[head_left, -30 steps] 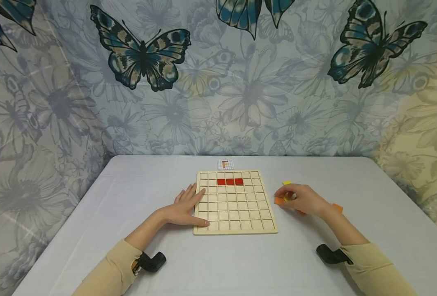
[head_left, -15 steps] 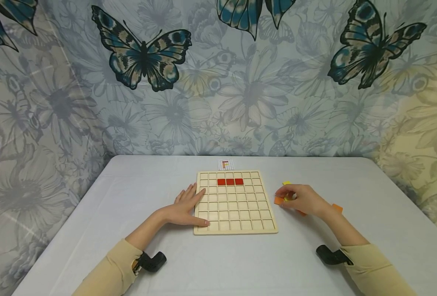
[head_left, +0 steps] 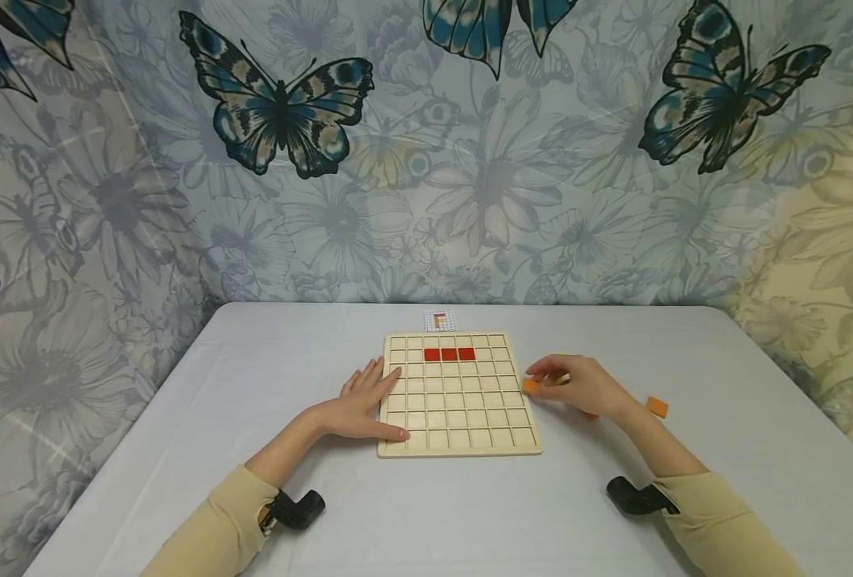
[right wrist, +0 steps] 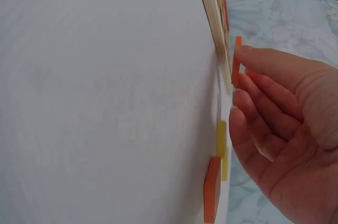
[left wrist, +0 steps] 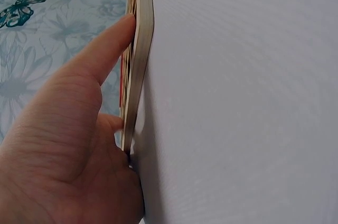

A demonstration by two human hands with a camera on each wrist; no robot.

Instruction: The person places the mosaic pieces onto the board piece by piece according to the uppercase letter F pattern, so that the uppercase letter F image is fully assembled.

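My left hand lies with spread fingers along the left edge of a pale wooden grid board. Its thumb rests on the board's near left corner area. Three red square tiles sit side by side in the board's second row from the back. At the board's right edge, my right hand pinches an orange square tile between thumb and fingers. In the right wrist view this orange tile stands upright on edge in that view, beside the board's side.
A small printed pattern card lies just behind the board. Yellow tiles and a thick-looking orange tile lie under and near the right hand. Another loose orange tile is by the right wrist on the white table.
My right hand has moved left with the orange tile, from the loose tiles to the board's right edge. My left hand has stayed in place.
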